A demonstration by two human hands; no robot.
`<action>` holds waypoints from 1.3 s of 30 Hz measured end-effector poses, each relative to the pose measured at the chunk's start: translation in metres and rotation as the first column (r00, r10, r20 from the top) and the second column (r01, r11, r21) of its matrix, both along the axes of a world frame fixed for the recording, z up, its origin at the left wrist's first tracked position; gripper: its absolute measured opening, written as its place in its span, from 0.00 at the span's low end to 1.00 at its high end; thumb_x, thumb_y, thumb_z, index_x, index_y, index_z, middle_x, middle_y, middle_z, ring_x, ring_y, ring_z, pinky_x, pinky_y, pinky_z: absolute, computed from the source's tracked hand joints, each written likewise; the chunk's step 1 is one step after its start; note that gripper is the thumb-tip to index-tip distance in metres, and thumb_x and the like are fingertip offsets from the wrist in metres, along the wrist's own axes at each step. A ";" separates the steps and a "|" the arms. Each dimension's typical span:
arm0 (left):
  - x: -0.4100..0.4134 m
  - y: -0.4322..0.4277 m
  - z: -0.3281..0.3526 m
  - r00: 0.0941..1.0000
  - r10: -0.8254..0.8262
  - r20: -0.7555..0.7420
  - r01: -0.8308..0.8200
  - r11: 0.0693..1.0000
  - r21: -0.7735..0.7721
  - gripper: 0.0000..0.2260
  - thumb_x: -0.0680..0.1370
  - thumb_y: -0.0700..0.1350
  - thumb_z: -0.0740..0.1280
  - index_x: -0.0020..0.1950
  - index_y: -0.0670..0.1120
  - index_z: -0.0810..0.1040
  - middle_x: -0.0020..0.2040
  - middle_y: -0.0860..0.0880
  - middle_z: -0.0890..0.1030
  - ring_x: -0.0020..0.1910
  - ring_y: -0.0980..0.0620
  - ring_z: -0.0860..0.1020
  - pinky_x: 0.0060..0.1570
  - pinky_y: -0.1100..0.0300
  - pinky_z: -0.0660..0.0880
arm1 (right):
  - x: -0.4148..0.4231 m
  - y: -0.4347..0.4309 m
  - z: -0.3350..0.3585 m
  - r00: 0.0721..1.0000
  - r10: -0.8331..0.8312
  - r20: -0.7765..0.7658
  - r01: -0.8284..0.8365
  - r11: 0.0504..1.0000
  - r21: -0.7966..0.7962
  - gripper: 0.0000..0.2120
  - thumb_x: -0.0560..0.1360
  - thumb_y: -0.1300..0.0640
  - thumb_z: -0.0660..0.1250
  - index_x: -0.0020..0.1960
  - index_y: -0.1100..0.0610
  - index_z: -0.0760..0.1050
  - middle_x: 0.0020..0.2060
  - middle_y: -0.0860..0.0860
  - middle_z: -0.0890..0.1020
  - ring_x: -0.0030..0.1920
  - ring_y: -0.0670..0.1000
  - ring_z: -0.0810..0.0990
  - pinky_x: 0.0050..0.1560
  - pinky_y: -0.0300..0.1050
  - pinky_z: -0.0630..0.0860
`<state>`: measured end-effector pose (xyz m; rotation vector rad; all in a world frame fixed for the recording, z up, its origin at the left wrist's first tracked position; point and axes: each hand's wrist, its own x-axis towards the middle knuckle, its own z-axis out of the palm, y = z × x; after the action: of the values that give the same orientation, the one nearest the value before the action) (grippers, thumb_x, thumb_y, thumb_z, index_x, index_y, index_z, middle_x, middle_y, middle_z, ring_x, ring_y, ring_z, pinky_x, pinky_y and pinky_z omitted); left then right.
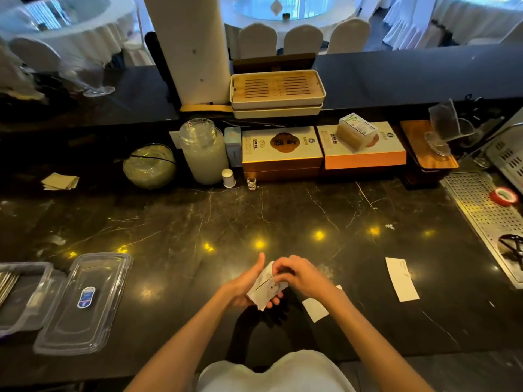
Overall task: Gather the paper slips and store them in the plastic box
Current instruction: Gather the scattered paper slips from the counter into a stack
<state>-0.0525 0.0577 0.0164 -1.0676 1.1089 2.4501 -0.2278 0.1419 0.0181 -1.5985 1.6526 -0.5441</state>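
A small stack of white paper slips (266,290) is held over the dark marble counter in my left hand (246,287), thumb up along its far side. My right hand (297,274) pinches the stack's top edge from the right. Two more white slips lie flat on the counter: one (315,309) just under my right forearm, one (402,279) further right. The clear plastic box (25,301) sits at the far left edge, open, with its clear lid (85,304) lying beside it, a blue label on the lid.
Along the back of the counter (254,222) stand a glass jar (203,151), a round lidded bowl (149,165), boxed goods (281,151) and a folded napkin pile (60,181). A perforated metal drain tray (481,213) with a red tape roll (503,196) runs down the right side.
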 end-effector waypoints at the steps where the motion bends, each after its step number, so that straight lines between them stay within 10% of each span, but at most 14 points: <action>1: -0.005 0.003 0.001 0.999 -0.035 -0.010 0.035 0.999 -0.010 0.45 0.74 0.74 0.43 0.67 0.38 0.72 0.48 0.40 0.80 0.44 0.46 0.79 0.40 0.58 0.78 | 0.002 0.001 0.002 1.000 0.006 -0.027 -0.007 1.000 -0.008 0.04 0.76 0.52 0.67 0.49 0.43 0.76 0.43 0.40 0.76 0.45 0.38 0.73 0.47 0.36 0.70; 7: -0.034 0.024 -0.003 0.991 0.095 -0.093 -0.091 0.995 0.037 0.39 0.73 0.74 0.49 0.62 0.43 0.76 0.45 0.42 0.80 0.38 0.48 0.79 0.38 0.59 0.78 | -0.012 0.035 -0.001 0.966 -0.256 0.046 0.259 0.961 -0.097 0.13 0.78 0.55 0.66 0.61 0.44 0.78 0.65 0.39 0.75 0.60 0.40 0.74 0.58 0.35 0.73; 10: -0.044 0.032 -0.009 0.974 0.221 -0.052 -0.218 0.975 0.048 0.38 0.74 0.71 0.52 0.65 0.39 0.73 0.46 0.42 0.80 0.39 0.48 0.79 0.39 0.57 0.79 | -0.038 0.067 -0.014 0.892 -0.415 -0.177 0.397 0.909 -0.130 0.14 0.78 0.55 0.67 0.62 0.47 0.78 0.62 0.43 0.80 0.61 0.45 0.76 0.63 0.45 0.74; 17: -0.053 0.057 -0.027 0.929 0.371 0.018 -0.367 0.924 -0.104 0.24 0.81 0.58 0.56 0.68 0.41 0.69 0.48 0.40 0.80 0.38 0.47 0.79 0.36 0.56 0.79 | -0.060 0.118 -0.061 0.872 -0.183 -0.455 0.309 0.925 0.222 0.26 0.77 0.55 0.68 0.73 0.46 0.67 0.74 0.49 0.65 0.72 0.54 0.65 0.67 0.52 0.72; 23: -0.066 0.070 -0.031 0.916 0.397 0.051 -0.380 0.903 -0.201 0.14 0.84 0.51 0.54 0.68 0.62 0.59 0.46 0.40 0.74 0.34 0.48 0.74 0.33 0.56 0.74 | -0.069 0.139 -0.075 0.813 -0.439 -0.383 0.525 0.837 0.155 0.25 0.73 0.52 0.73 0.66 0.50 0.68 0.66 0.50 0.70 0.65 0.53 0.72 0.59 0.48 0.76; 29: -0.085 0.068 -0.034 0.951 0.293 0.100 -0.258 0.929 -0.264 0.12 0.83 0.48 0.54 0.66 0.57 0.64 0.45 0.41 0.74 0.34 0.49 0.73 0.32 0.57 0.73 | -0.097 0.163 -0.070 0.777 -0.591 -0.219 0.628 0.752 0.199 0.11 0.74 0.56 0.71 0.54 0.48 0.73 0.56 0.50 0.74 0.56 0.53 0.79 0.54 0.46 0.78; 39: -0.127 0.071 -0.021 0.995 -0.075 0.066 0.093 0.931 -0.352 0.24 0.78 0.64 0.57 0.69 0.51 0.62 0.52 0.40 0.75 0.40 0.48 0.79 0.35 0.55 0.79 | -0.124 0.139 -0.006 0.924 -0.379 -0.053 0.382 0.922 0.063 0.06 0.74 0.56 0.70 0.44 0.45 0.80 0.46 0.44 0.81 0.50 0.45 0.79 0.57 0.48 0.78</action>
<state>-0.1797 0.1282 -0.0048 -1.1446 1.5874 2.1923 -0.3517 0.2812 0.0118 -1.2455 2.0062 -0.6416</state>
